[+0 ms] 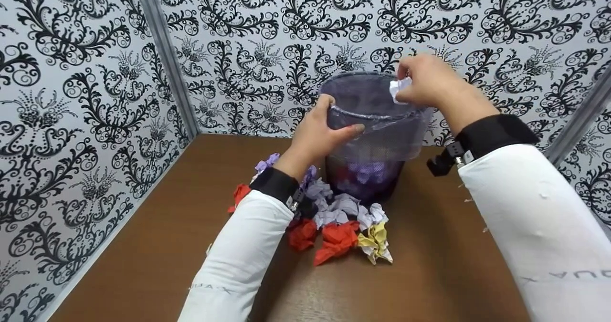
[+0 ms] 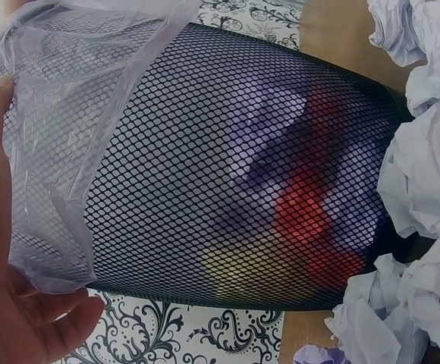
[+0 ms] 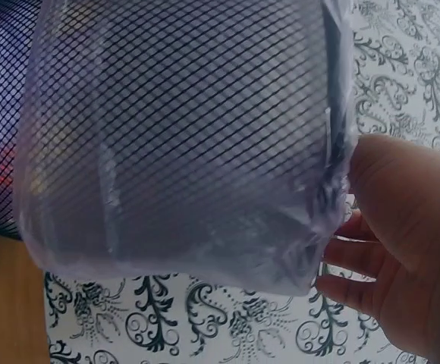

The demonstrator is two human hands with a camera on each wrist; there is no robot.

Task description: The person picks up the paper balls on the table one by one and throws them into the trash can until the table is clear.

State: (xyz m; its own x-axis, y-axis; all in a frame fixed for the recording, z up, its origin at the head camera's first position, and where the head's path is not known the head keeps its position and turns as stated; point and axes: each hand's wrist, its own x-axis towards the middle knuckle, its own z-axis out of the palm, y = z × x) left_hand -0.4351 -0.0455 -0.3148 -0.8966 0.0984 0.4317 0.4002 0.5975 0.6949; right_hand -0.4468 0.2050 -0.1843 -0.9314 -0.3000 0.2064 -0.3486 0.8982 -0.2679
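Note:
A dark mesh wastebasket (image 1: 365,145) with a clear plastic liner (image 2: 61,167) folded over its rim stands on the table, with coloured crumpled paper showing through the mesh. My left hand (image 1: 317,129) grips the basket near the rim at its left, the thumb lying along the front over the liner. Over the right side of the opening, my right hand (image 1: 425,81) pinches a piece of crumpled white paper (image 1: 395,91). In the right wrist view the right hand (image 3: 402,250) is at the liner-covered rim, and the paper is hidden there.
Several crumpled papers lie before and left of the basket: white paper (image 1: 344,203), red paper (image 1: 337,241), yellow paper (image 1: 374,243) and purple paper (image 1: 267,162). Patterned walls (image 1: 238,88) stand behind and at the left of the brown table (image 1: 157,245).

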